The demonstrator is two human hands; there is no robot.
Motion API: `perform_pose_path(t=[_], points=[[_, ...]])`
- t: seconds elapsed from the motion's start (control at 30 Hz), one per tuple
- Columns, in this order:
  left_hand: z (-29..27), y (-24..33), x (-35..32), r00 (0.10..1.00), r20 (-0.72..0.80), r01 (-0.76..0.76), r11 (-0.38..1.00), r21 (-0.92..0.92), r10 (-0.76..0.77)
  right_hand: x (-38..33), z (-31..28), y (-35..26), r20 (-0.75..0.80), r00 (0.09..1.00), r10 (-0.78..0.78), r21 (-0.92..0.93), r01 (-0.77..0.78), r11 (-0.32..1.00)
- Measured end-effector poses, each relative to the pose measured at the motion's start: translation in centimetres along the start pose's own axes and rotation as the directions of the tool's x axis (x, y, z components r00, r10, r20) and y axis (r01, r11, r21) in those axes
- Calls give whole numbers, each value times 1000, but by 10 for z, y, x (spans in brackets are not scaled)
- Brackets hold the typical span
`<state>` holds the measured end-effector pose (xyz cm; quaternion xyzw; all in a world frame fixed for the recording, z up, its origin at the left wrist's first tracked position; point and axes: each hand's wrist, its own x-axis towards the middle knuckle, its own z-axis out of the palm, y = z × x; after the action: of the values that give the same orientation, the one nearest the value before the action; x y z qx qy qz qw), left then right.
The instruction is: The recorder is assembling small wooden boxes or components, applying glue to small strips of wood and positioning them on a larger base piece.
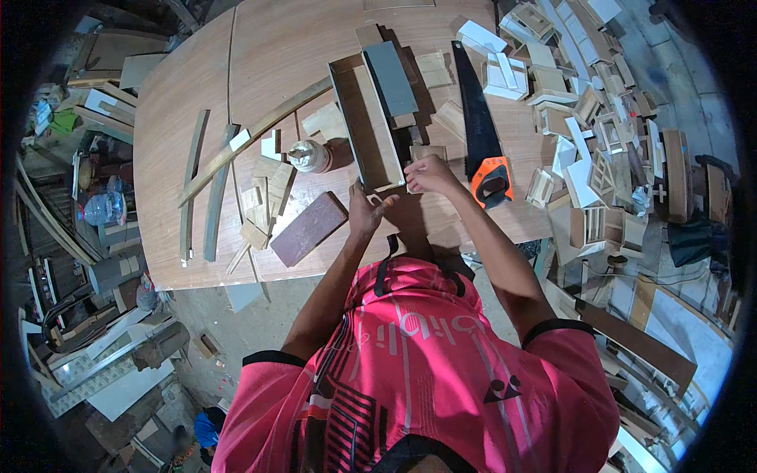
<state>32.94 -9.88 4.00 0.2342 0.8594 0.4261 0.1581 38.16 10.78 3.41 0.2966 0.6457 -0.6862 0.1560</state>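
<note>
A long, shallow wooden box (pixel 369 118) with an open top lies on the table, its near end toward me. My left hand (pixel 365 213) is at the box's near left corner, fingers against its side and thumb stretched along the near end. At the near right corner, my right hand (pixel 430 175) is closed in a pinch; whatever it holds is too small to make out. Along the box's right side rests a grey flat-topped block (pixel 390 79). A small square wood piece (pixel 430 152) lies just beyond my right hand.
Right of the box lies a handsaw (pixel 477 118) with an orange handle. To the left are a white jar (pixel 310 156), a brownish-purple block (pixel 309 229), a long wood strip (pixel 252 142) and several scraps. Small wooden boxes (pixel 552 83) crowd the right side.
</note>
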Motion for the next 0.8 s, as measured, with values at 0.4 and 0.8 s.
perform_pose_path(t=[0.4, 0.8], points=[[1, -5, -3, 999, -6, 40, 999, -10, -41, -8, 11, 23, -50, 991, -124, 59, 127, 990], [-10, -16, 4, 975, -126, 157, 967, -202, -185, -8, 12, 4, -100, 988, -119, -154, 103, 983]])
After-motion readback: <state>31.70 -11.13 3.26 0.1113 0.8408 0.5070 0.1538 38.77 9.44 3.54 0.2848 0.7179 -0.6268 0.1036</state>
